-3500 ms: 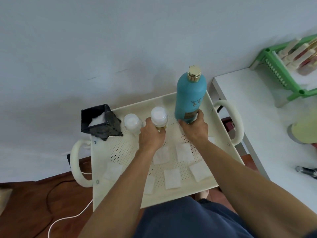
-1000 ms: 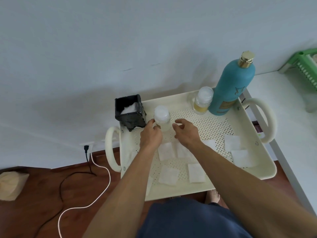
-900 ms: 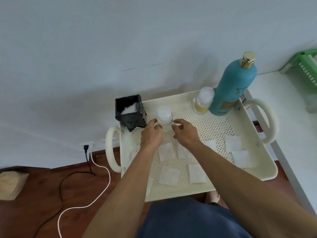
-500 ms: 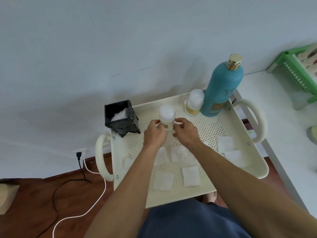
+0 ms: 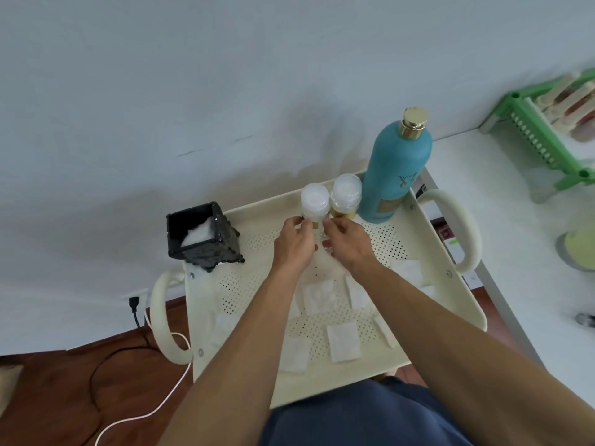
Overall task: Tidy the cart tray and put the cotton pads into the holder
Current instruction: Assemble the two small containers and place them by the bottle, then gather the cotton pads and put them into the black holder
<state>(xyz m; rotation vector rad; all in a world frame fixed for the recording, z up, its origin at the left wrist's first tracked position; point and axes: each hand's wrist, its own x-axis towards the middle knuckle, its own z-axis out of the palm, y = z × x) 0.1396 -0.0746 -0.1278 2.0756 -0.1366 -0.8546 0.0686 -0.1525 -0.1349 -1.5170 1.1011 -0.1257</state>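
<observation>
On the cart tray, both hands' grips hold one white-capped bottle (upright).

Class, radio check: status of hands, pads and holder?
Both hands, left and right, on small white-capped bottle. Cotton pads loose on tray. Black holder at corner, unobstructed.
</observation>
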